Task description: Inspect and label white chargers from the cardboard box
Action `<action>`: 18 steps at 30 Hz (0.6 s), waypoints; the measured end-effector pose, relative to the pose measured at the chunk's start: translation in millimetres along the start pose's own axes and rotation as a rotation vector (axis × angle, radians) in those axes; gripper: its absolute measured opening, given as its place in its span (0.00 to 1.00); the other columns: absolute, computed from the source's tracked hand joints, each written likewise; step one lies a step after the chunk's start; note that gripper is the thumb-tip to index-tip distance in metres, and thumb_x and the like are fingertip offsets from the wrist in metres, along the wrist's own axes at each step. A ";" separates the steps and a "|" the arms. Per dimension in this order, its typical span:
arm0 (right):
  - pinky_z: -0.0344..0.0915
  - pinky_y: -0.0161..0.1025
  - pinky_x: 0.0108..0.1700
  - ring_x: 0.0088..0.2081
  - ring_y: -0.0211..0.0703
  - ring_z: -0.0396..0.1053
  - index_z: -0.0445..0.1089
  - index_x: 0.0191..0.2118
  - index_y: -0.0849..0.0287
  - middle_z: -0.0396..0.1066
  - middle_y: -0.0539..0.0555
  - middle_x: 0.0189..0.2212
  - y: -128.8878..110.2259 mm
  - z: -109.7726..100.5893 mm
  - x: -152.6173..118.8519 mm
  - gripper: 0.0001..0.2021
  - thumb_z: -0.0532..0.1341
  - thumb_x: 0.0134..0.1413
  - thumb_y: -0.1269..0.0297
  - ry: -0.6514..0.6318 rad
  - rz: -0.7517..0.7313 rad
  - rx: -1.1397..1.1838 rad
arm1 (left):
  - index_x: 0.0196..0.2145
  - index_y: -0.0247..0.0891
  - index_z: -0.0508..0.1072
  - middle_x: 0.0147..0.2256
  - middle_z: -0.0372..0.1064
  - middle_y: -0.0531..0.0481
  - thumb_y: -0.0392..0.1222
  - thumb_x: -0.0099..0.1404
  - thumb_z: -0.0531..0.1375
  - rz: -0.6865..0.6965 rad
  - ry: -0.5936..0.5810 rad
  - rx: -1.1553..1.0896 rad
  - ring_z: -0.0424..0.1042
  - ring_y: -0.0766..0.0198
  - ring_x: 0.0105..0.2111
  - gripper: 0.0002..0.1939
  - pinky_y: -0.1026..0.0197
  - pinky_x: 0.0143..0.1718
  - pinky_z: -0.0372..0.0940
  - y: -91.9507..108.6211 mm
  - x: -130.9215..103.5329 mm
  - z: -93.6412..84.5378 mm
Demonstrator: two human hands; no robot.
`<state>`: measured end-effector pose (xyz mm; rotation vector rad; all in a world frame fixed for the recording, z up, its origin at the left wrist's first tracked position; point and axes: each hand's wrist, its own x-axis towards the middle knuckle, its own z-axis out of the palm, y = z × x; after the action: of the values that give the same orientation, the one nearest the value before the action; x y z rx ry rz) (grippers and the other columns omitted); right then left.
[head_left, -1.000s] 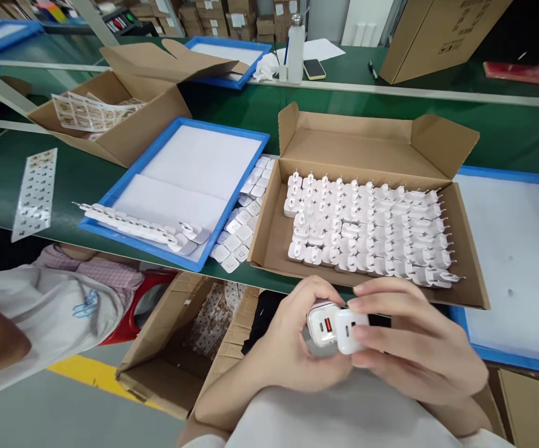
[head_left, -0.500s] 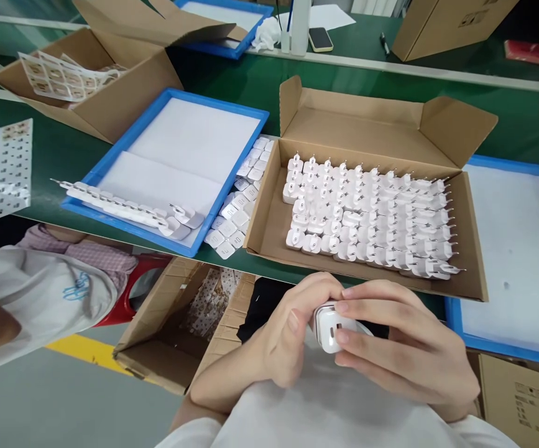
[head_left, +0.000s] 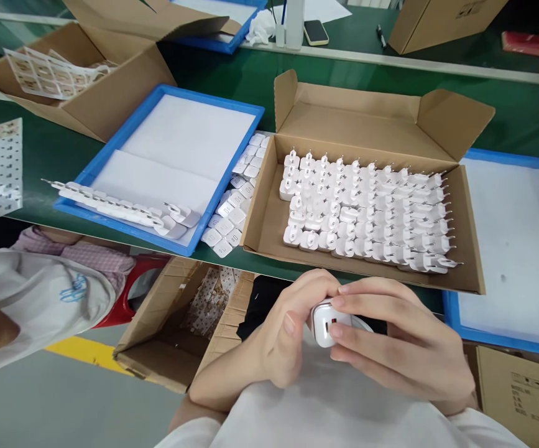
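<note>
Partly screened by fingers, a white charger sits between a worker's two hands beside a green workbench. Fingertips of the right hand cover part of the port face, leaving two slots in sight, one with a reddish patch; the charger's rear is out of view. A pale curved edge shows behind the right fingers, though whether it belongs to the same piece cannot be told. The left hand curls against the charger's far side, its fingertips hidden and its thumb standing free of the casing. The hands meet above the charger, both clamped on it, in front of a white shirt and near an open cardboard box. Rows of white plugs stand in that box, packed too tightly to count. To its left, loose white chargers run alongside a blue-framed tray, which hides some of them. A second blue-framed tray is cut off at right, and a co-worker in white is cropped at left.
</note>
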<state>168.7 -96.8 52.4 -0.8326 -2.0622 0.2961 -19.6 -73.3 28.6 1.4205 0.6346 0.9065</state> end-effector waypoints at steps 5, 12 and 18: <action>0.80 0.40 0.47 0.50 0.46 0.75 0.79 0.41 0.64 0.77 0.60 0.41 -0.4 1.5 0.9 0.06 0.63 0.68 0.72 0.026 -0.013 0.013 | 0.39 0.38 0.73 0.34 0.67 0.44 0.72 0.73 0.38 0.020 0.010 -0.022 0.67 0.53 0.35 0.38 0.51 0.40 0.63 0.6 0.0 1.7; 0.81 0.42 0.46 0.48 0.46 0.77 0.77 0.43 0.64 0.78 0.60 0.41 0.6 3.5 -0.1 0.05 0.63 0.68 0.73 0.050 -0.030 0.007 | 0.42 0.39 0.73 0.35 0.67 0.44 0.70 0.74 0.38 0.089 0.001 0.000 0.66 0.53 0.35 0.37 0.51 0.39 0.64 -3.9 -1.6 1.1; 0.82 0.43 0.46 0.48 0.47 0.77 0.77 0.44 0.64 0.78 0.59 0.41 0.3 4.7 -0.2 0.05 0.63 0.66 0.73 0.056 -0.022 0.038 | 0.43 0.38 0.73 0.35 0.67 0.44 0.70 0.74 0.38 0.092 0.013 0.017 0.66 0.54 0.35 0.37 0.51 0.40 0.64 -5.4 -1.8 0.2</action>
<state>165.1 -96.2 49.3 -0.7865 -2.0062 0.2954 -19.6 -74.5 23.0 1.4696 0.5918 0.9852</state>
